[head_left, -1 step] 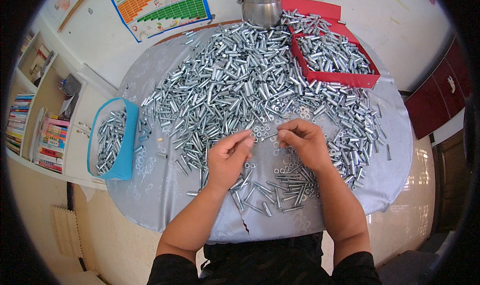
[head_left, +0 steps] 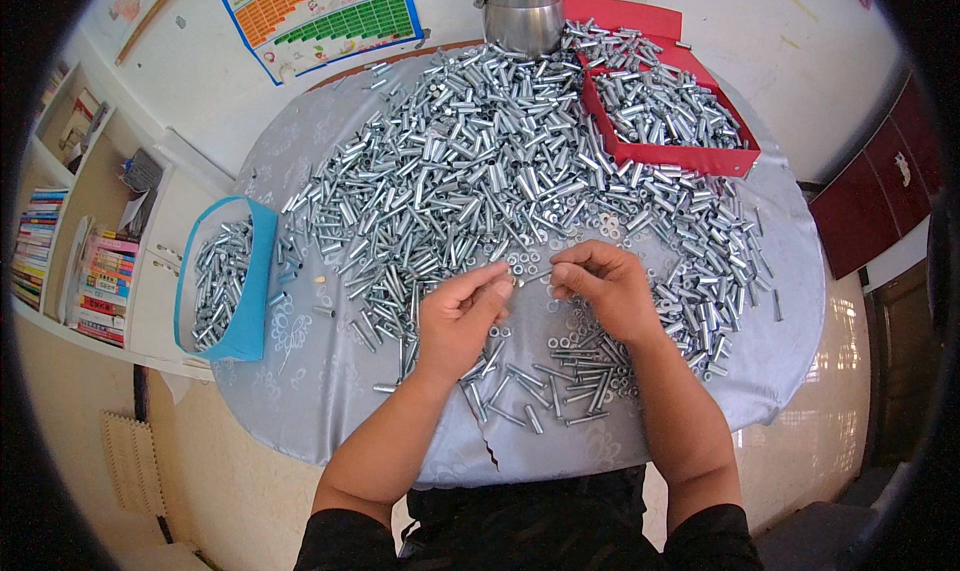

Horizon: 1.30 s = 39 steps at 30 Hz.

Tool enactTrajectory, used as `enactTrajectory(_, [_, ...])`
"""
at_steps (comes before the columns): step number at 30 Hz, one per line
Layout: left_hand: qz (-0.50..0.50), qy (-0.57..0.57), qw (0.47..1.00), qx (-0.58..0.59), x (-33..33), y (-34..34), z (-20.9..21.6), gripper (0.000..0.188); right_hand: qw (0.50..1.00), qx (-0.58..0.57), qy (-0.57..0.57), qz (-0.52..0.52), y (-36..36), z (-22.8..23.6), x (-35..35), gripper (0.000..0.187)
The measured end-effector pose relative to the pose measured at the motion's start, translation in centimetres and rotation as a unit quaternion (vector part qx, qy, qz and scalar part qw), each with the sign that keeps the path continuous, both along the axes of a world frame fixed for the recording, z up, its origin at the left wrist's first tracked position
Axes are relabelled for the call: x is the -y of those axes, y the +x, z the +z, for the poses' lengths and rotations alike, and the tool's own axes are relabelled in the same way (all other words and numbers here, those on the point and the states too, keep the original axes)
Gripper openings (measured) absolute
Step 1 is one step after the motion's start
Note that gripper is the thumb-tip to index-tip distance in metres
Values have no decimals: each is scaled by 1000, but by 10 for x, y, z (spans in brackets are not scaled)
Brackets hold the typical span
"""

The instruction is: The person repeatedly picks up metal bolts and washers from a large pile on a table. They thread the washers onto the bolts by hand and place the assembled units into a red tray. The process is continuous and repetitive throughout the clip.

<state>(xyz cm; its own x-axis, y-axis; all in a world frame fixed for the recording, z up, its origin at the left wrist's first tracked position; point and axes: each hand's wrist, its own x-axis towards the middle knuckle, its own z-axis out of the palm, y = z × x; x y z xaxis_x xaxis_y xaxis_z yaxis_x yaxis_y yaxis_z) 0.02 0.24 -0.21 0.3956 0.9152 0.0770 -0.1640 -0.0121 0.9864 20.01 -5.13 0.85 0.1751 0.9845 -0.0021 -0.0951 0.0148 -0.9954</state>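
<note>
My right hand (head_left: 608, 289) has thumb and forefinger pinched on a thin metal bolt (head_left: 537, 277), its shank pointing left. Facing it, my left hand (head_left: 458, 313) has thumb and fingers drawn together; a small shiny bit shows at the tips, too small to name. The bolt's left end is close to those fingertips; whether they touch I cannot tell. Several loose washers (head_left: 525, 259) lie just beyond the hands. Past them spreads a big heap of silver metal sleeves and bolts (head_left: 460, 151). Nearer me, between my forearms, lies a loose group of long bolts (head_left: 585, 376).
On the grey cloth-covered table (head_left: 330, 411), a blue box (head_left: 250, 316) of metal sleeves stands left. A red box (head_left: 690, 157) full of metal parts is at back right, beside a steel pot (head_left: 524, 23). A bookshelf (head_left: 75, 211) stands left; drawers (head_left: 860, 211) are right.
My right hand has shifted slightly left with the bolt, bringing it nearer my left fingertips. The left hand has barely moved.
</note>
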Motion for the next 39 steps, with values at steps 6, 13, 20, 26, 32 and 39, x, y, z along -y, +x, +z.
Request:
enactTrajectory(6, [-40, -40, 998, -35, -1, -2, 0, 26, 998, -52, 12, 35, -6, -2, 1, 12])
enactTrajectory(13, [-39, -56, 998, 2, -2, -3, -4, 21, 946, 274, 83, -152, 7, -6, -1, 26])
enactTrajectory(20, [-29, -25, 999, 6, -1, -1, -2, 17, 732, 598, -23, -327, 58, -23, -5, 40])
enactTrajectory(26, [-19, -26, 999, 6, -3, -1, 1, 17, 796, 554, 11, -243, 50, -12, -5, 30])
enactTrajectory(32, [-4, -51, 999, 13, -3, -3, 1, 17, 902, 417, 0, -114, 30, 2, -2, 27])
enactTrajectory(39, [15, -75, 997, 22, -5, -2, 6, 19, 996, -51, 33, -59, 14, 2, -1, 20])
